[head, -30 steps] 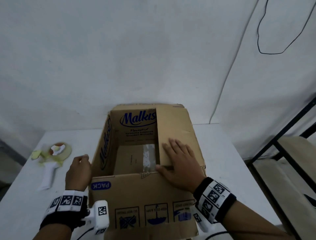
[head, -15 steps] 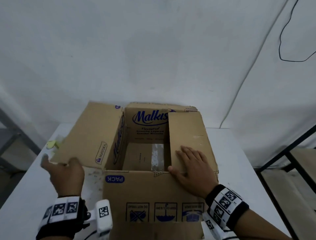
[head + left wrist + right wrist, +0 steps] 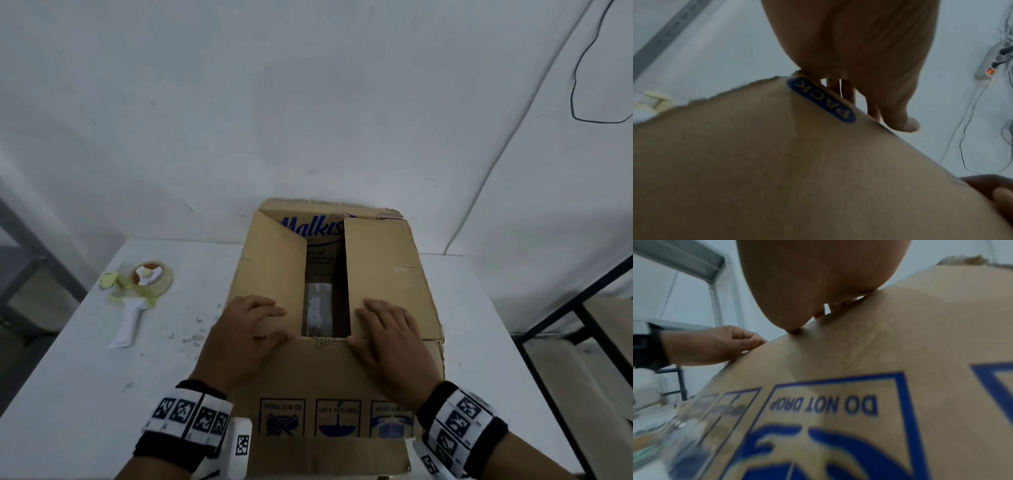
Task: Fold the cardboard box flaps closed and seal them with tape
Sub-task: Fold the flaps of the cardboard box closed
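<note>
A brown cardboard box point(image 3: 342, 370) stands on the white table point(image 3: 102, 377). Its left flap point(image 3: 270, 267) and right flap point(image 3: 383, 267) are folded inward, with a narrow gap between them. The far flap stands upright. My left hand point(image 3: 246, 329) presses on the left flap near its front edge, the thumb lying along the rim. My right hand point(image 3: 387, 329) rests flat on the right flap with its fingers spread. A tape dispenser point(image 3: 137, 294) with a white handle lies on the table to the left, apart from both hands. The right wrist view shows the left hand point(image 3: 715, 347) touching the box top.
A white wall rises close behind the box. A dark metal rack point(image 3: 582, 325) stands to the right of the table. A power strip point(image 3: 986, 65) with cables shows in the left wrist view. The near flap hangs down at the table's front edge.
My left hand lifted the left flap from outside the box and folded it down over the opening. The right hand stayed on the right flap.
</note>
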